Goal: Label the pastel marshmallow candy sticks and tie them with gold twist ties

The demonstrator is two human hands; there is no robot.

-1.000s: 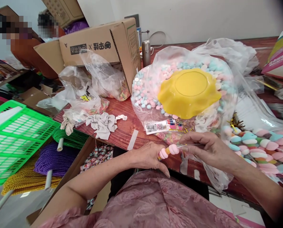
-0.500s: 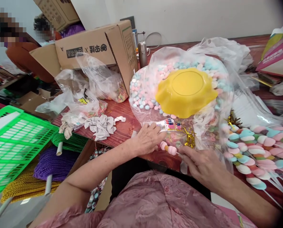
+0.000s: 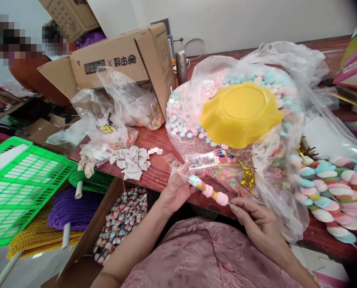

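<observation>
At table's edge both hands (image 3: 178,191) (image 3: 258,218) pinch a candy skewer (image 3: 210,190), its stick hidden.

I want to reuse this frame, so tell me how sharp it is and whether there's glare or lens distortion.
Head view: the left hand and the candy skewer are slightly motion-blurred; the clear plastic bag shows soft glare; wide-angle bending tilts the cardboard box and darkens the right corners; the light is even, with weak shadows.
</observation>
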